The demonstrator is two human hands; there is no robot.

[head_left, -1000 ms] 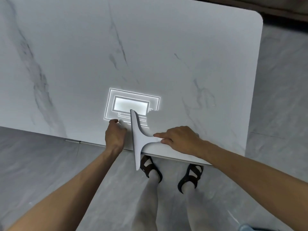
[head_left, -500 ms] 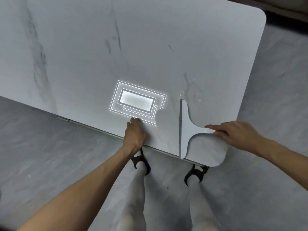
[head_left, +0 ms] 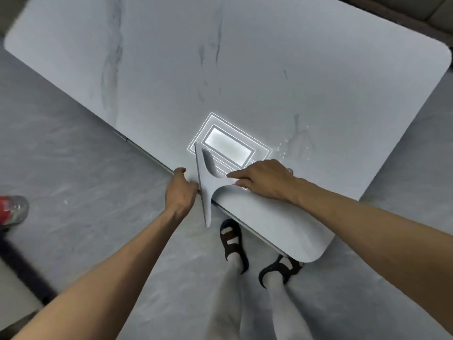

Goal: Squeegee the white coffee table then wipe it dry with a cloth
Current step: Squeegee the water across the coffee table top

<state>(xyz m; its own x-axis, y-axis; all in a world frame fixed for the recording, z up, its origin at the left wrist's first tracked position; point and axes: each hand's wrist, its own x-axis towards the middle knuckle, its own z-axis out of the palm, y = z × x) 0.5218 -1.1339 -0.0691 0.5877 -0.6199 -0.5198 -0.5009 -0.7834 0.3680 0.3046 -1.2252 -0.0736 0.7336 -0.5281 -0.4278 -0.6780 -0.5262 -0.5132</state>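
The white marble-patterned coffee table (head_left: 245,69) fills the upper view, with a bright reflection of a ceiling light near its front edge. A white squeegee (head_left: 206,182) lies across that front edge, its blade overhanging the floor. My right hand (head_left: 262,180) grips the squeegee's handle on the table top. My left hand (head_left: 180,192) is curled over the table's front edge just left of the blade. Small water droplets (head_left: 284,148) glint on the table right of the reflection. No cloth is in view.
Grey tiled floor (head_left: 73,192) surrounds the table. My legs and black sandals (head_left: 232,241) stand under the front right corner. A clear bottle with a red label (head_left: 12,209) lies on the floor at far left. A dark strip runs at lower left.
The squeegee has swept back left from the table's right corner to beside my left hand. The view has shifted, showing more floor on the left.
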